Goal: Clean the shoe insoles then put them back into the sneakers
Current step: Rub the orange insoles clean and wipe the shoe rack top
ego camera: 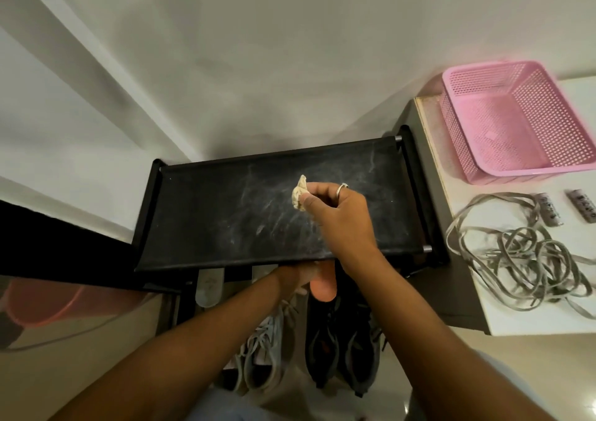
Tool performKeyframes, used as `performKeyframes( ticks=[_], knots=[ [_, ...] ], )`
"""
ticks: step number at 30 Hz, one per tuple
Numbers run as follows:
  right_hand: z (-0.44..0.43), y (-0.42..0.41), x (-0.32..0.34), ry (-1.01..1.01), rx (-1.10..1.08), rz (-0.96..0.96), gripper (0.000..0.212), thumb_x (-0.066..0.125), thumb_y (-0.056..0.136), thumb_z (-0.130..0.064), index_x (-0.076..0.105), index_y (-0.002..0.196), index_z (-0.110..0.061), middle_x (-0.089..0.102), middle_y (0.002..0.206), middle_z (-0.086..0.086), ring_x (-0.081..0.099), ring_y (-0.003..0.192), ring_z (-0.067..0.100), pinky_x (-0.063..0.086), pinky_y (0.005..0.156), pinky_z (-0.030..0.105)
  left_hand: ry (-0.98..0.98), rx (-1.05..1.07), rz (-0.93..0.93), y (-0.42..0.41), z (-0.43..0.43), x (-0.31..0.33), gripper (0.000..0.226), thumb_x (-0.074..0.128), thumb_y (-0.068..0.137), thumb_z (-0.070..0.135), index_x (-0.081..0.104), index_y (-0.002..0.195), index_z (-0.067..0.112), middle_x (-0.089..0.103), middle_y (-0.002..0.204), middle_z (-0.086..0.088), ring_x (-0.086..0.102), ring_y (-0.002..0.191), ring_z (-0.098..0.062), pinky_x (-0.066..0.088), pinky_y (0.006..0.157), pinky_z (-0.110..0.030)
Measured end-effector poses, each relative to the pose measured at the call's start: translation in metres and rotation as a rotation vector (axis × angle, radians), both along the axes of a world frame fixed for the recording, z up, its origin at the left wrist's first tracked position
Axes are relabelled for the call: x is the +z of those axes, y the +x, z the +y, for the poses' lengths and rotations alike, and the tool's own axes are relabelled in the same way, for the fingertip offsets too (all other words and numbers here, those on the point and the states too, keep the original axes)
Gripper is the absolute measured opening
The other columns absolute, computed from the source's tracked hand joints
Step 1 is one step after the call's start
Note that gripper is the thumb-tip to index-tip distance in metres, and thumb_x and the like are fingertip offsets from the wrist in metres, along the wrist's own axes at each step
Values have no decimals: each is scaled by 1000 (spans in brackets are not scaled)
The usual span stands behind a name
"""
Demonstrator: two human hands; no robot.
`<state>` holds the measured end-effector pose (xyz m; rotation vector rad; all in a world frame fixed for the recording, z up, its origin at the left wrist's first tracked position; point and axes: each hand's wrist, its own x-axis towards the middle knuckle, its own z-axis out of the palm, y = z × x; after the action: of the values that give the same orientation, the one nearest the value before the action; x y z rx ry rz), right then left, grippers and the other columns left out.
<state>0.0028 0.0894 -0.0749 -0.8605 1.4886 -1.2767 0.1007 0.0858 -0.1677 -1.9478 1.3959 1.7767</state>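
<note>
Right hand [335, 214]: pinching a crumpled cloth wad [300, 193] above the dusty rack top [225, 214], right of centre. Left hand [298, 277]: under the rack's front edge, grip hidden; an orange insole [323, 287] just beside it. Grey sneakers [261, 349] and black sneakers [345, 349] below. Risk: I could drag rack dust onto the insole.

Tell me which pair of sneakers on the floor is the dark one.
The right pair, black and below the right forearm, is the dark one. The left pair is pale grey with light laces.
</note>
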Motion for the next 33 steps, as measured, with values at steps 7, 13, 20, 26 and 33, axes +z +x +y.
performKeyframes(
  ticks=[7,13,20,26,33],
  knots=[
    [10,-7,2,8,39,78,10,74,91,-21,78,99,-18,77,90,-8,72,87,5,58,80,21,116,172,-13,26,27,36,9,68,93,3,60,95,3,65,98,-20,65,73,-27,61,53,-37],
    [39,-13,24,-13,58,162,20,71,89,-15,67,69,-19,63,61,-11,56,58,3,46,58,23,84,242,91,50,69,127,10,60,90,-3,63,85,6,65,81,-11,66,69,-21,55,46,-31],
    [72,-16,130,-243,211,132,23,62,86,-9,63,65,-17,63,65,2,56,63,10,47,61,27,8,357,195,77,121,237,31,70,54,13,76,81,0,66,88,-20,62,82,-32,42,73,-40],
    [102,-19,271,-399,489,431,13,69,86,-13,70,74,-18,71,69,-1,61,64,7,50,65,32,-231,444,518,68,163,354,37,63,61,22,63,88,-3,54,85,-21,55,74,-36,43,67,-42],
    [184,-22,425,-727,467,756,14,71,91,-17,73,103,-23,68,83,-10,58,72,5,43,66,15,-184,399,1205,56,225,475,54,35,80,9,56,130,1,70,114,-27,70,92,-46,61,66,-46]
  ],
)
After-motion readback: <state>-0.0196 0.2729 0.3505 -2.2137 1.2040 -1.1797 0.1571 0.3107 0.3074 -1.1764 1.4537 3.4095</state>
